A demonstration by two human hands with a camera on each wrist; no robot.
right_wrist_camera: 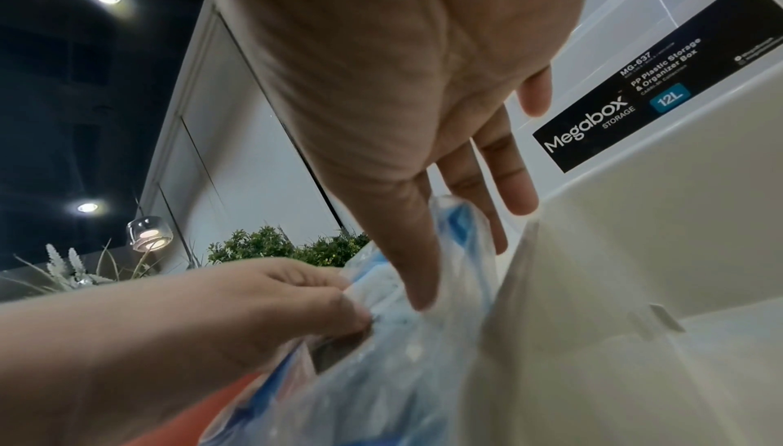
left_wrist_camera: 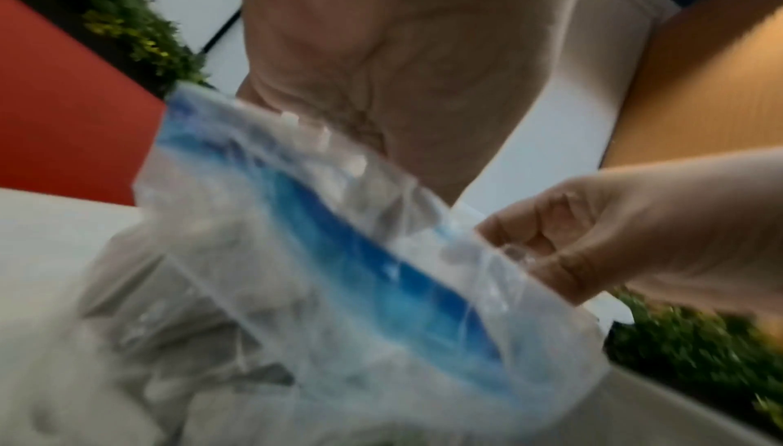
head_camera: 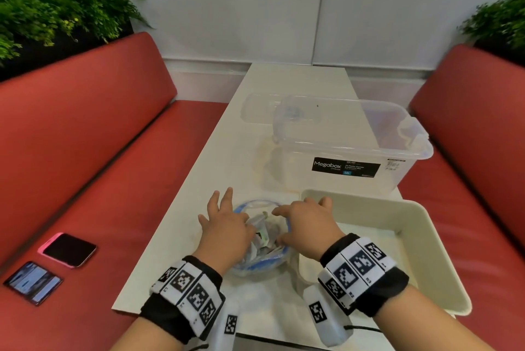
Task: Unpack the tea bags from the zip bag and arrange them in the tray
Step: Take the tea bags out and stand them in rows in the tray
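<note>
A clear zip bag point(head_camera: 255, 266) with a blue zip strip stands on the white table point(head_camera: 199, 194), its mouth pulled open. White tea bags point(head_camera: 262, 232) show inside it. My left hand point(head_camera: 224, 225) pinches the left rim of the bag with the other fingers spread. My right hand point(head_camera: 306, 222) pinches the right rim. In the left wrist view the right hand point(left_wrist_camera: 593, 245) has curled fingers on the edge of the bag point(left_wrist_camera: 339, 269). In the right wrist view the left hand point(right_wrist_camera: 275, 299) pinches the plastic point(right_wrist_camera: 423, 353). The cream tray point(head_camera: 431, 239) lies just right of the bag, with no tea bags seen in it.
A clear Megabox storage box point(head_camera: 349, 148) stands behind the tray, its lid point(head_camera: 258, 109) lying further back. Two phones point(head_camera: 68, 249) rest on the red bench point(head_camera: 113, 180) at my left. Red seating runs along both sides of the narrow table, with plants behind.
</note>
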